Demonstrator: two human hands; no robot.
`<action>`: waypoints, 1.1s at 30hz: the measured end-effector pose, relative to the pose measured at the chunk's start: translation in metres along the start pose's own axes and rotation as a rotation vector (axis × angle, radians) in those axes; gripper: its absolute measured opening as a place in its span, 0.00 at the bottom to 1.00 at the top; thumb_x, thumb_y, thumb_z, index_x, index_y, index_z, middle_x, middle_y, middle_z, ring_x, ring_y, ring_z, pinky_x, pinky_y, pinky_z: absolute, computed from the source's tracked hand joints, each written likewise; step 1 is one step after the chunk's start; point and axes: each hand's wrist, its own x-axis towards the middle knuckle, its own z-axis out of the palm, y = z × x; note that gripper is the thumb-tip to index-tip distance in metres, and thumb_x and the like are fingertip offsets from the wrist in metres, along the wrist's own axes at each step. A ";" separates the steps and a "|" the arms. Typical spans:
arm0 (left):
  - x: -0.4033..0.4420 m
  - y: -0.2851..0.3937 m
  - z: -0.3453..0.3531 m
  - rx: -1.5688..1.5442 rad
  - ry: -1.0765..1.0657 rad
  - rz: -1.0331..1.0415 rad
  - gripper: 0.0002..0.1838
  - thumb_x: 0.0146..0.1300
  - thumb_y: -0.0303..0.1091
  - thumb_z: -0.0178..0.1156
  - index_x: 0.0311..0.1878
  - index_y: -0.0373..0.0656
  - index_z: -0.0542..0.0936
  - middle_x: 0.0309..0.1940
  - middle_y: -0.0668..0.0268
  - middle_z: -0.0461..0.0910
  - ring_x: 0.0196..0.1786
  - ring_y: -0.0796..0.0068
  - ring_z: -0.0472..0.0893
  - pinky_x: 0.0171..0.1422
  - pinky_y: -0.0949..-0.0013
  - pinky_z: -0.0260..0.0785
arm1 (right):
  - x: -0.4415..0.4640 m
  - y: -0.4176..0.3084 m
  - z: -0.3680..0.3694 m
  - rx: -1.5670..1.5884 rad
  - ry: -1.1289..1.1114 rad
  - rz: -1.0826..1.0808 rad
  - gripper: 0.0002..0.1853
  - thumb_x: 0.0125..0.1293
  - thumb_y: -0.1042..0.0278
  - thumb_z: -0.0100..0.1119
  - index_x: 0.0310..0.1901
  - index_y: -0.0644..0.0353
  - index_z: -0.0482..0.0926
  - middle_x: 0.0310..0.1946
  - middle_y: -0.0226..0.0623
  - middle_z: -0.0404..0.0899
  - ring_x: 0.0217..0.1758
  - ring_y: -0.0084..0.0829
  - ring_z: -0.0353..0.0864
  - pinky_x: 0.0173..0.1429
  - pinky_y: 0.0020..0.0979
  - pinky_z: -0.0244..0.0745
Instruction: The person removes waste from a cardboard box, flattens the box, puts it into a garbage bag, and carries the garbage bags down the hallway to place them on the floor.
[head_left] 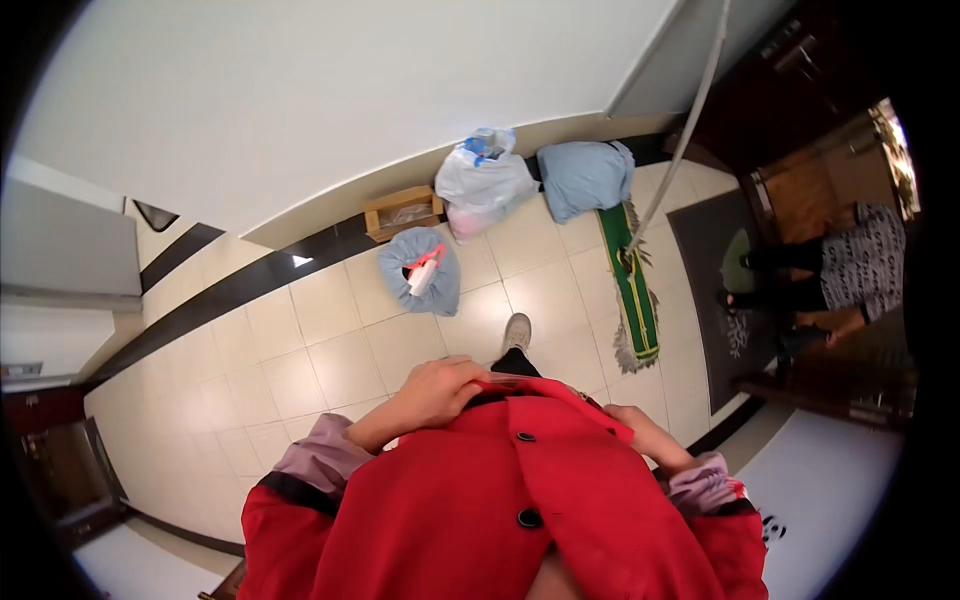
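A red coat [440, 480] with dark buttons covers my front. My left hand [440, 393] is closed on its front edge, fingers bent over the red cloth. On the other side, my right hand [640, 428] grips the coat's edge, its fingers partly hidden by the cloth. Past the hem, one shoe [517, 332] shows on the tiled floor. Ahead of my left hand stands a grey-blue bag [440, 285] with a red tie and a white object at its opening.
Along the wall are a wooden box [402, 212], a full translucent plastic bag [485, 190] and a grey-blue bundle [587, 178]. A pole [690, 120] rises from a green fringed mat [628, 290]. A person [850, 265] stands by the doorway on a dark doormat [705, 290].
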 end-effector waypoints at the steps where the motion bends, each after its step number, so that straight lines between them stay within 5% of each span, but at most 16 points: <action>1: 0.004 0.007 0.002 -0.041 0.035 0.020 0.07 0.51 0.28 0.55 0.36 0.45 0.74 0.31 0.62 0.73 0.35 0.60 0.74 0.39 0.67 0.66 | -0.006 0.001 -0.014 0.075 -0.015 -0.068 0.09 0.51 0.64 0.60 0.30 0.59 0.72 0.25 0.34 0.76 0.27 0.29 0.73 0.32 0.30 0.68; 2: 0.004 0.010 0.004 -0.086 0.069 0.040 0.07 0.51 0.27 0.55 0.35 0.45 0.74 0.31 0.62 0.73 0.34 0.60 0.73 0.39 0.67 0.66 | -0.012 -0.003 -0.024 0.152 -0.031 -0.131 0.08 0.51 0.68 0.60 0.27 0.61 0.72 0.21 0.30 0.74 0.23 0.24 0.70 0.30 0.25 0.67; 5: 0.029 0.002 0.000 -0.188 0.164 -0.084 0.05 0.50 0.26 0.53 0.32 0.44 0.73 0.31 0.62 0.73 0.33 0.60 0.73 0.38 0.66 0.66 | 0.026 -0.022 -0.085 0.595 -0.036 0.218 0.05 0.52 0.75 0.58 0.25 0.63 0.71 0.20 0.26 0.70 0.24 0.17 0.66 0.29 0.20 0.64; 11: 0.023 -0.056 0.008 -0.172 0.404 -0.295 0.07 0.49 0.26 0.55 0.33 0.41 0.75 0.33 0.60 0.73 0.35 0.61 0.73 0.39 0.68 0.67 | 0.154 -0.011 -0.074 0.285 0.047 -0.134 0.09 0.54 0.74 0.55 0.37 0.62 0.71 0.21 0.27 0.69 0.25 0.17 0.66 0.31 0.20 0.65; 16: -0.015 -0.120 0.000 -0.560 0.465 -0.677 0.11 0.54 0.31 0.55 0.40 0.38 0.75 0.36 0.62 0.76 0.40 0.73 0.74 0.42 0.72 0.66 | 0.252 -0.030 -0.038 0.369 0.052 -0.096 0.10 0.55 0.73 0.53 0.40 0.62 0.71 0.22 0.29 0.70 0.25 0.18 0.66 0.31 0.21 0.66; 22: -0.033 -0.218 -0.014 -0.572 0.371 -0.675 0.12 0.56 0.32 0.53 0.41 0.36 0.75 0.29 0.62 0.77 0.33 0.76 0.74 0.40 0.74 0.66 | 0.323 -0.061 0.019 0.424 -0.014 0.123 0.11 0.55 0.71 0.53 0.40 0.62 0.71 0.23 0.30 0.71 0.25 0.19 0.69 0.30 0.22 0.67; 25: -0.029 -0.256 -0.026 -0.631 0.375 -0.665 0.12 0.56 0.32 0.52 0.41 0.36 0.75 0.28 0.63 0.77 0.32 0.78 0.73 0.38 0.75 0.66 | 0.350 -0.072 0.039 0.312 -0.027 0.282 0.12 0.53 0.70 0.54 0.40 0.63 0.71 0.23 0.34 0.72 0.25 0.24 0.72 0.31 0.25 0.69; 31: 0.007 -0.313 -0.025 -0.618 0.390 -0.619 0.14 0.56 0.32 0.53 0.45 0.38 0.73 0.31 0.64 0.75 0.30 0.78 0.72 0.37 0.74 0.66 | 0.425 -0.046 0.073 -0.113 0.168 -0.150 0.24 0.47 0.67 0.59 0.48 0.58 0.67 0.41 0.48 0.70 0.45 0.46 0.70 0.48 0.38 0.67; 33: 0.024 -0.328 -0.018 -0.650 0.398 -0.645 0.15 0.55 0.33 0.53 0.46 0.38 0.73 0.29 0.61 0.75 0.29 0.74 0.73 0.37 0.72 0.67 | 0.456 -0.052 0.079 -0.186 0.081 -0.095 0.31 0.45 0.66 0.60 0.54 0.52 0.62 0.51 0.46 0.62 0.54 0.49 0.62 0.53 0.41 0.63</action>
